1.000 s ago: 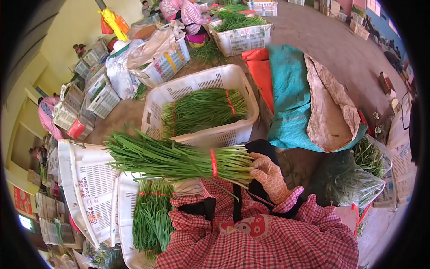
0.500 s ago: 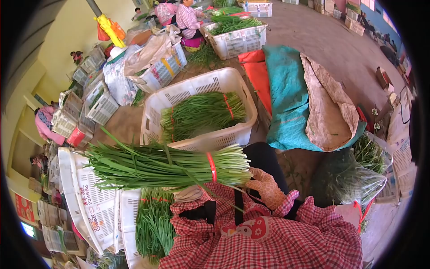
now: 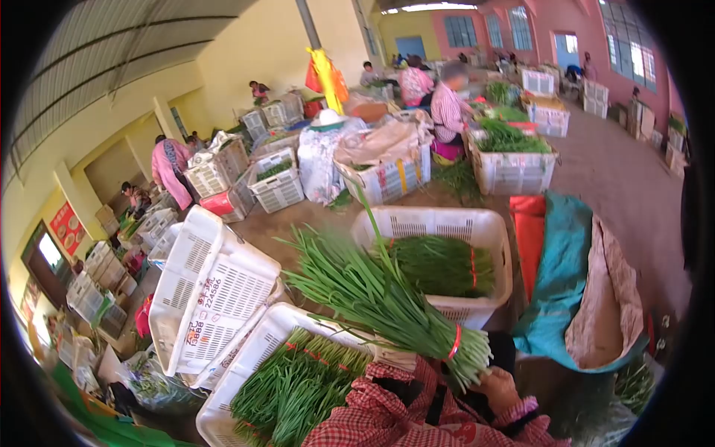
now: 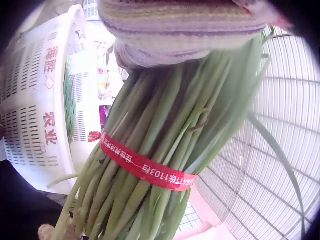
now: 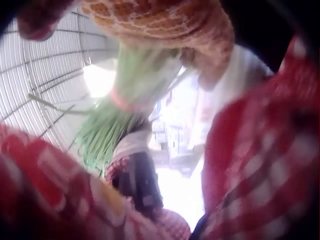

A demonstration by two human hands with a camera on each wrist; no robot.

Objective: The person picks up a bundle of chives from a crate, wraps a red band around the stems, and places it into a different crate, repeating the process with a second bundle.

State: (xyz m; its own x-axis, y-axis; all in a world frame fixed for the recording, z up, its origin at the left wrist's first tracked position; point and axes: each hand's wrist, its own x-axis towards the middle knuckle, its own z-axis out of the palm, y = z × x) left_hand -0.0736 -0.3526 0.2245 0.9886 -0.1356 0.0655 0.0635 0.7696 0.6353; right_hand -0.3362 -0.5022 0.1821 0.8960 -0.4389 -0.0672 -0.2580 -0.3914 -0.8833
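A bundle of garlic chives (image 3: 372,287) slants across the middle of the head view, leaf tips up and to the left. A printed red band (image 4: 145,167) circles it near its pale cut ends. My left hand (image 4: 180,35), in a striped knit glove, grips the bundle above the band; in the head view the leaves mostly hide it. My right hand (image 3: 497,387), in an orange patterned glove, is right at the cut ends. In the right wrist view its glove overlaps the stalk ends, and I cannot tell whether the fingers curl round them.
Banded chives lie in a white crate (image 3: 439,305) ahead and in another crate (image 3: 216,417) at the left. Stacked white crates (image 3: 216,298) lean beside it. A teal sack (image 3: 558,290) lies at the right. People (image 3: 447,112) sit among more crates further back.
The head view has tilted up and swung left, showing more of the hall. The chive bundle has turned from nearly level to slanting, leaf tips raised. Both hands stay at it.
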